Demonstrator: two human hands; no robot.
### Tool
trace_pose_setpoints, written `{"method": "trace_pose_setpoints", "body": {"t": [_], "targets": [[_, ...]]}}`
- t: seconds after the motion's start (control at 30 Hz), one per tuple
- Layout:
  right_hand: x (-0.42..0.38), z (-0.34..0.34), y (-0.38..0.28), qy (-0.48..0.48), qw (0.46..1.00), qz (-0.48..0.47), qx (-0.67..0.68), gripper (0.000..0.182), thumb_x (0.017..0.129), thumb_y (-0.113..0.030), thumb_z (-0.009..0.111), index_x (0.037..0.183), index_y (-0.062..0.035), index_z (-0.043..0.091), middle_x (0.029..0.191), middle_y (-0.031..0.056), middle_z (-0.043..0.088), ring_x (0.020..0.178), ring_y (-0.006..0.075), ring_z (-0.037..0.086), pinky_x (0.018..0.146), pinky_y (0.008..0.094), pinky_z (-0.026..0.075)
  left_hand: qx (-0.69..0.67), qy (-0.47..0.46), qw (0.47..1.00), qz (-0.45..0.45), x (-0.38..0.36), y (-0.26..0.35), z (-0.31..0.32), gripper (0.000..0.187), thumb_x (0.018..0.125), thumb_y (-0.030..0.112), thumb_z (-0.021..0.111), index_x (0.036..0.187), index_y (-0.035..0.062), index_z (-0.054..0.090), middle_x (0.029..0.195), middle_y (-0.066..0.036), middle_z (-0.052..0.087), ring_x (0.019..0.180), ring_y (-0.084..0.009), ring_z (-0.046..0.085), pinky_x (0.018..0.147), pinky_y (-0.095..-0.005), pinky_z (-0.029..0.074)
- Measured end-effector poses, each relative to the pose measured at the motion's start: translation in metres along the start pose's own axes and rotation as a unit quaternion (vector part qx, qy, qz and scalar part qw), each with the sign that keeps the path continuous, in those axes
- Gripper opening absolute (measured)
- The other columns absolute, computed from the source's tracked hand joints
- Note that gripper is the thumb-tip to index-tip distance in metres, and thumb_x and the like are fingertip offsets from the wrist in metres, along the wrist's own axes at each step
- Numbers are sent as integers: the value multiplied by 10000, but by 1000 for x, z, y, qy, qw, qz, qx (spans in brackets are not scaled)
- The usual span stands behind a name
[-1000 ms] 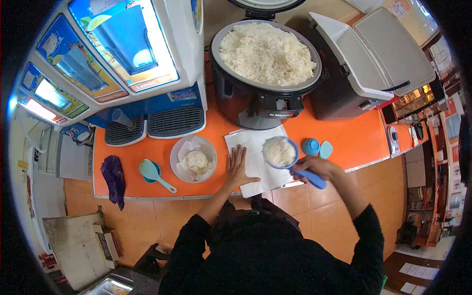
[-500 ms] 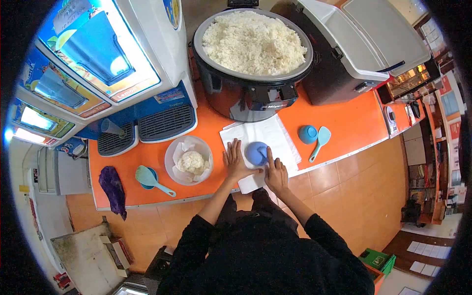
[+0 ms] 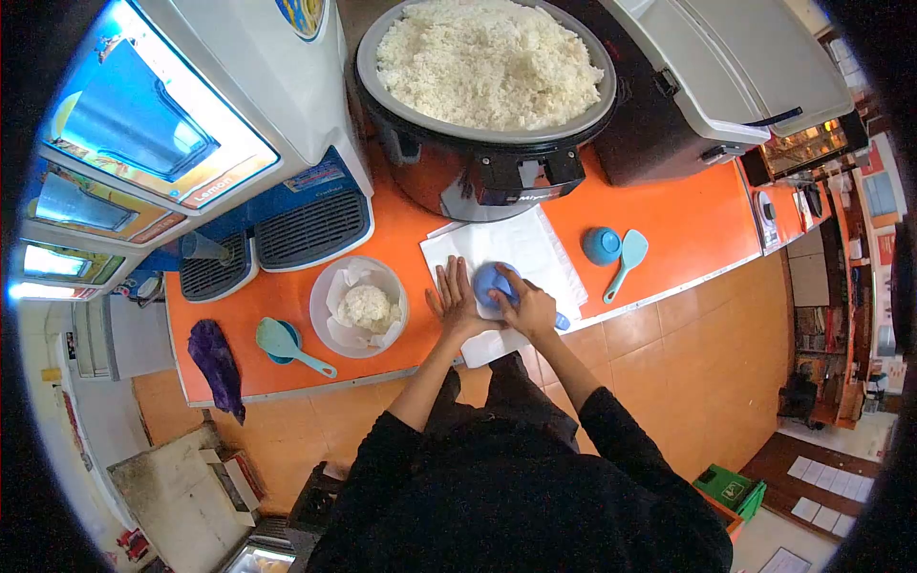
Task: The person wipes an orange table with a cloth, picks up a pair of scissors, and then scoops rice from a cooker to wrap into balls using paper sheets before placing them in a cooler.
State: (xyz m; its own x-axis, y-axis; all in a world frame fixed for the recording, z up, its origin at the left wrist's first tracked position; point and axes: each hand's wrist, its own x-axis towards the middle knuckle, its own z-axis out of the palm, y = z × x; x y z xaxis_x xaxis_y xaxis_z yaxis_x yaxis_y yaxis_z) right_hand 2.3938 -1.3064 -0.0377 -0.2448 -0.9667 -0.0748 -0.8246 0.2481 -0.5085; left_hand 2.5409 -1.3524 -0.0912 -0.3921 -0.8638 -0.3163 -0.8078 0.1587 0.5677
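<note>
A: Head view, looking straight down. The blue scoop (image 3: 492, 283) sits upside down on the white paper (image 3: 521, 250), near the front edge of the orange counter (image 3: 669, 229).

B: And the hands?

A: The right hand (image 3: 528, 310) is on top of it, fingers curled over the dome and the start of the handle, gripping it. The left hand (image 3: 452, 301) lies flat on the paper just beside the scoop, fingers spread wide, holding nothing, only pinning the sheet.

B: Which way does the scoop run?

A: Bowl toward the cooker, handle running back and to the person's right; its tip (image 3: 564, 324) pokes out past the right wrist. So the long axis goes diagonally under the right palm. The right hand is the one on it; the left touches its side at most, and I can't tell if there's real contact.

B: Around them?

A: The big rice cooker (image 3: 487, 76) stands open and full behind the paper. To the left, a white bowl (image 3: 358, 306) lined with paper holds a rice ball, then a teal scoop (image 3: 287, 342) and a purple cloth (image 3: 215, 358). To the right, a blue cup (image 3: 602, 245) and a paddle (image 3: 626, 260), well apart from both hands.
</note>
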Motion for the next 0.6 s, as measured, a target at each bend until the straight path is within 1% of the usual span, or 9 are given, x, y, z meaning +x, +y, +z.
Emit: {"method": "trace_pose_setpoints", "body": {"t": [0.17, 0.23, 0.27, 0.3, 0.37, 0.43, 0.5, 0.57, 0.6], "targets": [[11, -16, 5, -28, 999, 25, 7, 522, 868, -502, 614, 1312, -239, 535, 836, 112, 703, 762, 329, 692, 679, 435, 541, 8, 62, 997, 52, -14, -5, 6, 1581, 394, 697, 836, 1516, 38, -64, 1595, -159, -75, 1453, -396, -132, 1088, -669, -50], [11, -22, 33, 88, 927, 81, 356, 531, 888, -488, 617, 1252, -106, 555, 991, 165, 671, 943, 248, 650, 812, 373, 491, 4, 158, 982, 102, -23, -10, 15, 1445, 515, 694, 806, 1510, 10, 10, 1578, -192, 7, 1455, -398, -36, 1078, -679, 16], [11, -29, 50, 75, 907, 137, 390, 529, 898, -468, 615, 1234, -64, 556, 1016, 161, 656, 969, 230, 621, 841, 358, 472, 64, 200, 973, 97, -40, 8, 3, 1222, 595, 642, 794, 1438, -26, 214, 1492, -205, 180, 1397, -393, 144, 1031, -661, 131], [15, -29, 72, 79, 902, 157, 395, 526, 906, -458, 609, 1224, -41, 559, 1026, 164, 653, 976, 236, 614, 853, 358, 468, 67, 200, 972, 102, -49, 6, 10, 1222, 595, 642, 794, 1438, -26, 214, 1492, -205, 180, 1397, -393, 144, 1031, -661, 131], [22, -30, 117, 86, 889, 196, 405, 525, 922, -437, 596, 1202, 6, 564, 1045, 168, 647, 989, 249, 601, 876, 357, 459, 22, 197, 968, 156, -63, -2, 29, 826, 646, 574, 778, 1229, 80, 464, 1274, -153, 407, 1248, -351, 348, 962, -552, 255], [32, -42, 134, 212, 926, 136, 281, 498, 911, -499, 583, 1183, -82, 588, 913, 142, 667, 821, 240, 642, 766, 386, 506, 40, 152, 969, 191, -68, 2, 22, 673, 682, 540, 762, 1120, 105, 495, 1173, -127, 436, 1178, -327, 385, 917, -517, 276], [38, -69, 128, 170, 957, 172, 161, 562, 902, -522, 565, 1275, -104, 519, 991, 227, 672, 898, 358, 661, 787, 455, 499, 65, 122, 967, 213, -70, 12, 10, 410, 744, 478, 727, 939, 154, 567, 1014, -58, 507, 1084, -276, 455, 857, -463, 306], [47, -78, 139, 63, 963, 250, 76, 625, 903, -520, 544, 1381, -139, 410, 1055, 279, 645, 971, 436, 629, 828, 508, 484, 74, 160, 952, 252, -64, 14, 12, 365, 712, 489, 741, 818, 164, 611, 915, -9, 551, 972, -259, 506, 840, -430, 323], [46, -65, 153, 141, 973, 166, 76, 641, 894, -520, 555, 1395, -152, 397, 1045, 281, 643, 966, 455, 624, 828, 526, 478, 52, 170, 945, 276, -60, 11, 17, 328, 714, 465, 747, 764, 167, 620, 863, 2, 563, 928, -254, 518, 826, -414, 327]]}}
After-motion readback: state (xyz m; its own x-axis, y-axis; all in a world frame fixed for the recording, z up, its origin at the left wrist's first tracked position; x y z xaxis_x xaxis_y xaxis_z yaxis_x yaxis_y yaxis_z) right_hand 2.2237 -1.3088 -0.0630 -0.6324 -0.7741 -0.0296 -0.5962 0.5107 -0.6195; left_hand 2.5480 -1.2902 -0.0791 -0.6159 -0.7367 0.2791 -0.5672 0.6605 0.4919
